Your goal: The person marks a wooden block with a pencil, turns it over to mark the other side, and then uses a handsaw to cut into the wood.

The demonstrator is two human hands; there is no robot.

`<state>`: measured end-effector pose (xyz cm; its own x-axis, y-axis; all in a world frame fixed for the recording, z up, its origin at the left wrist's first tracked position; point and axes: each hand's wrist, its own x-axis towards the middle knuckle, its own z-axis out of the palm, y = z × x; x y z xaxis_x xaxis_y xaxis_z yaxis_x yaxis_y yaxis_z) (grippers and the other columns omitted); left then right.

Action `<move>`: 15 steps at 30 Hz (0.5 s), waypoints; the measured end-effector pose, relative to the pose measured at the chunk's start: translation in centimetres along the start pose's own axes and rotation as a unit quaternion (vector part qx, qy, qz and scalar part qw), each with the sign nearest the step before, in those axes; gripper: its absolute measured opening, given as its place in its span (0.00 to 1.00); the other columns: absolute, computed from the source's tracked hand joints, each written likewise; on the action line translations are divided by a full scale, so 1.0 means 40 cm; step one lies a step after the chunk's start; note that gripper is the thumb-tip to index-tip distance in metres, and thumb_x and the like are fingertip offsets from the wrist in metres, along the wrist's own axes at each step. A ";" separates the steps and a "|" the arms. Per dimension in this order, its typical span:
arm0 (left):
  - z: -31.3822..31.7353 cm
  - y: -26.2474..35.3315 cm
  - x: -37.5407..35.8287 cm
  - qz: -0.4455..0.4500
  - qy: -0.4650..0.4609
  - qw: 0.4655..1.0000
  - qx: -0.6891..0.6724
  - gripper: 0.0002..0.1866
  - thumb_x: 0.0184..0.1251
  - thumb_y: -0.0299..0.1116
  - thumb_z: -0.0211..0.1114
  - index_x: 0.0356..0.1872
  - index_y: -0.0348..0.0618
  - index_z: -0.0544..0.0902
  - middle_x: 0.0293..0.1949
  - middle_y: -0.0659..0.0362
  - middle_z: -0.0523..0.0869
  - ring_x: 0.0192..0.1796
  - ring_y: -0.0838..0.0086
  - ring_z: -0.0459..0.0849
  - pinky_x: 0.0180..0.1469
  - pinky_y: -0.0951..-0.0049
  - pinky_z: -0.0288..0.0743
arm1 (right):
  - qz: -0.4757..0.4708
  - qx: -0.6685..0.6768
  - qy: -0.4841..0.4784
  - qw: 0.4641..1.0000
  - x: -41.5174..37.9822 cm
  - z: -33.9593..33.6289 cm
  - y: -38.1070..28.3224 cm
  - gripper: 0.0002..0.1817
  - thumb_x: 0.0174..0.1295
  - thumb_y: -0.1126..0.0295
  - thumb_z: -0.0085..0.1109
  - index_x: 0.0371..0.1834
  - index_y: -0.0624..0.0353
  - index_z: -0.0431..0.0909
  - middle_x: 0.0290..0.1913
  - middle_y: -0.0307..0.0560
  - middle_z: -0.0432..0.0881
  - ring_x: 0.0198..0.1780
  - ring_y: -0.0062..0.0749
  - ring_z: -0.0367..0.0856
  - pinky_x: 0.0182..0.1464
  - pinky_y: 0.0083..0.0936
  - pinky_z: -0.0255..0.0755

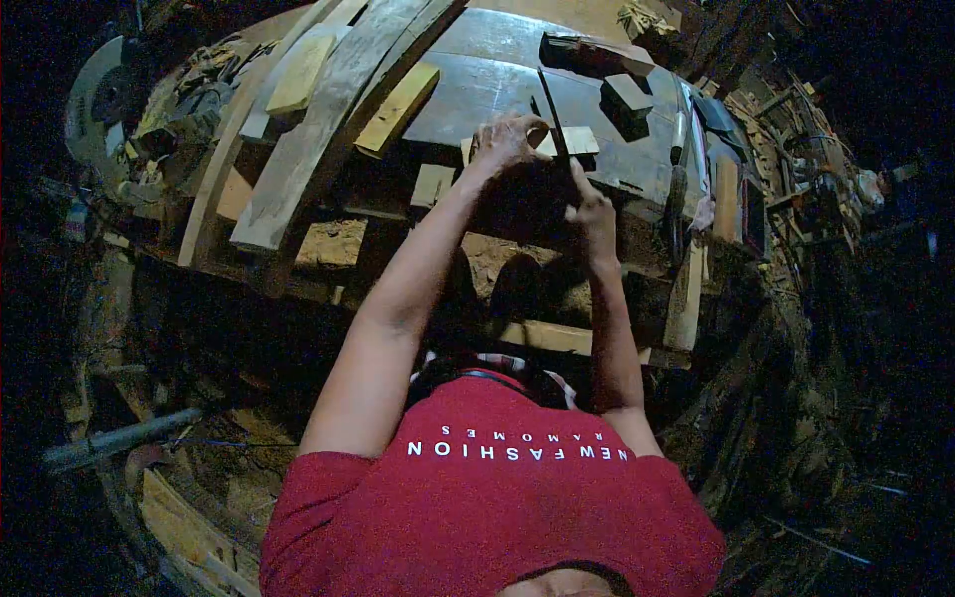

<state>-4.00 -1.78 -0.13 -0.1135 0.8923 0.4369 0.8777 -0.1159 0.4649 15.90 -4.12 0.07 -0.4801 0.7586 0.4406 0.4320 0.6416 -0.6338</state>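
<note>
My right hand [594, 212] is closed around the lower end of a long, thin, dark blade [554, 111], which looks like a saw seen edge-on. The blade points away from me and crosses a short pale wooden block [579, 141] on the metal-topped bench [477, 45]. To the left of the blade, my left hand [508, 140] curls its fingers over the block's left end. Another small wood offcut [433, 185] lies at the bench's near edge, just left of my left wrist. Dark shadow hides the area between my hands.
Long planks [333, 124] slant across the bench's left side, with a yellowish block [398, 109] beside them. Farther back on the right stands a cut wood block [626, 95]. A large round disc [102, 95] is at the far left. Scrap wood [796, 139] is piled at right.
</note>
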 end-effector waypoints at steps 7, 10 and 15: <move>-0.020 0.017 -0.009 0.000 0.003 1.000 -0.015 0.28 0.34 0.52 0.71 0.42 0.59 0.79 0.35 0.57 0.79 0.42 0.60 0.77 0.42 0.63 0.72 | 0.094 -0.124 -0.071 0.985 -0.001 -0.018 -0.048 0.39 0.40 0.84 0.50 0.63 0.51 0.59 0.34 0.64 0.73 0.23 0.38 0.64 0.32 0.18 0.66; 0.037 -0.023 -0.003 0.002 0.008 1.000 -0.001 0.29 0.35 0.53 0.71 0.44 0.59 0.78 0.34 0.56 0.79 0.42 0.59 0.76 0.43 0.62 0.70 | 0.011 -0.053 -0.037 0.998 0.074 0.020 0.023 0.37 0.42 0.83 0.52 0.62 0.52 0.60 0.35 0.62 0.72 0.23 0.35 0.63 0.32 0.21 0.67; -0.025 0.013 0.000 0.000 -0.021 1.000 -0.015 0.30 0.34 0.55 0.71 0.44 0.59 0.78 0.40 0.57 0.77 0.45 0.61 0.74 0.43 0.63 0.69 | 0.024 -0.124 -0.012 0.992 0.060 0.038 0.032 0.34 0.47 0.78 0.54 0.62 0.49 0.62 0.26 0.50 0.74 0.21 0.30 0.68 0.26 0.24 0.64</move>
<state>-4.00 -2.27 0.87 -0.0936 0.9095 0.4051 0.8631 -0.1287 0.4884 14.13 -1.65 -0.67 -0.4706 0.7879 0.3973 0.6274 0.6154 -0.4771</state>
